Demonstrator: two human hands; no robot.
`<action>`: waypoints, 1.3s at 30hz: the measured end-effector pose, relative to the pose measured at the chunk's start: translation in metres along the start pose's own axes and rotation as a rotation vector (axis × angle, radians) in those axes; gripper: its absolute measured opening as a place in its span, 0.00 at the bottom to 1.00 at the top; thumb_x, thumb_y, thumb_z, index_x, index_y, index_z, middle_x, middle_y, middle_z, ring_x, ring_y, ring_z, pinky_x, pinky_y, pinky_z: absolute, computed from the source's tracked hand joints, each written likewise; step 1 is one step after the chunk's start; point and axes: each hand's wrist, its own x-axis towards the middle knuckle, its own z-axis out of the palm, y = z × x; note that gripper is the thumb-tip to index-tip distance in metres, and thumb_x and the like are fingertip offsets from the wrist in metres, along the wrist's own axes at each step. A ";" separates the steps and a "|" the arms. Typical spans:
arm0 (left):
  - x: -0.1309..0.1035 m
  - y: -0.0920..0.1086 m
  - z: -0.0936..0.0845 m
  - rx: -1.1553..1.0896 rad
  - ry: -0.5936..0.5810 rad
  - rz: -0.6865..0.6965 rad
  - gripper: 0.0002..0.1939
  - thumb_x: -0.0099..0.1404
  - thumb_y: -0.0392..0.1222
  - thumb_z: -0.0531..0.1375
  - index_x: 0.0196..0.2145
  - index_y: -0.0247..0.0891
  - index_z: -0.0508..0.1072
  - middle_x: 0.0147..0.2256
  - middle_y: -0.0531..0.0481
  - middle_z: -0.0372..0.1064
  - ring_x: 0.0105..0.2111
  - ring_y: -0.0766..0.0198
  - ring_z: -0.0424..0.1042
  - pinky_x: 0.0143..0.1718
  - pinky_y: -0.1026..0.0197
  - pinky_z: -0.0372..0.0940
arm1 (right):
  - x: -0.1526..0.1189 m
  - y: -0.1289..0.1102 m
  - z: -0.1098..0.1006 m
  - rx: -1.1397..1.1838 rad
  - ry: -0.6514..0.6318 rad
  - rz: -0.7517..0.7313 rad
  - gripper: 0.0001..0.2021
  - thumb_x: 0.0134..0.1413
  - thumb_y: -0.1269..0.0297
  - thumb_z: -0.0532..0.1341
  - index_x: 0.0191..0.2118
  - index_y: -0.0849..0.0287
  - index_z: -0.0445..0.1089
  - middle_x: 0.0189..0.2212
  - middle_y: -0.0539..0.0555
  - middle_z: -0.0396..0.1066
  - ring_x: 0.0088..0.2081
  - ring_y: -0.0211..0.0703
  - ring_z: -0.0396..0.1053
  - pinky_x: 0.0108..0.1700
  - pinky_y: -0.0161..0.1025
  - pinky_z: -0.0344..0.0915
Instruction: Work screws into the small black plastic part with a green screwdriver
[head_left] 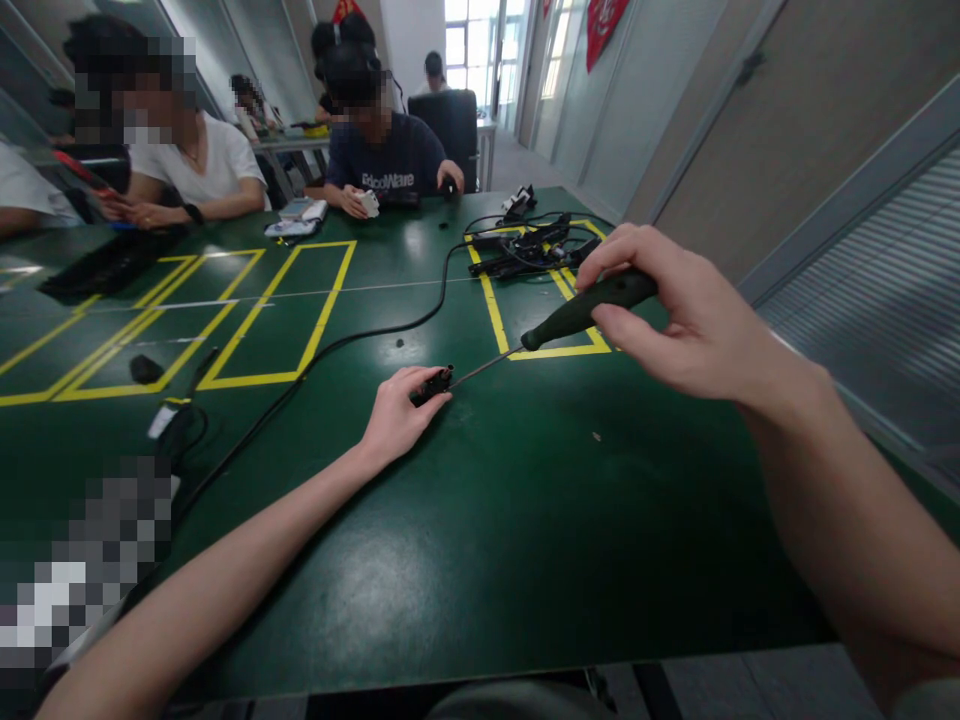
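My right hand (679, 310) is wrapped round the dark green handle of a screwdriver (577, 315), which slants down to the left. Its thin metal shaft reaches a small black part (433, 387), and the tip meets or nearly meets the part's right end; the exact contact is too small to tell. Between the thumb and fingers of my left hand (401, 412), that black part is pinched close to the green tabletop (495, 560). Some of the part is hidden behind the fingers.
Beyond my right hand, a heap of black cables and parts (532, 248) lies inside a yellow tape outline. A black cable (360, 332) crosses the table. At left are a dark lump (146, 369) and a tagged cable (169, 415). Co-workers (390, 150) sit across the table.
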 end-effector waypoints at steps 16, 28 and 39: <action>0.002 -0.002 0.002 -0.080 0.004 -0.080 0.17 0.64 0.45 0.70 0.50 0.39 0.84 0.46 0.43 0.83 0.43 0.51 0.81 0.47 0.49 0.76 | 0.002 0.002 0.000 -0.053 0.093 -0.046 0.10 0.62 0.56 0.65 0.37 0.57 0.70 0.29 0.46 0.70 0.26 0.30 0.64 0.30 0.32 0.59; 0.006 0.000 -0.001 -0.245 -0.103 -0.229 0.21 0.61 0.50 0.71 0.49 0.37 0.85 0.49 0.42 0.84 0.50 0.46 0.81 0.59 0.44 0.72 | 0.002 0.010 -0.003 -0.099 0.133 -0.015 0.07 0.59 0.60 0.64 0.34 0.57 0.70 0.25 0.43 0.68 0.25 0.29 0.63 0.30 0.31 0.56; 0.007 0.005 -0.002 -0.375 -0.145 -0.264 0.35 0.55 0.48 0.75 0.60 0.37 0.79 0.56 0.38 0.80 0.58 0.45 0.78 0.67 0.38 0.65 | 0.004 0.053 0.027 0.242 0.165 0.405 0.07 0.46 0.65 0.66 0.25 0.58 0.68 0.20 0.45 0.60 0.24 0.32 0.55 0.29 0.36 0.51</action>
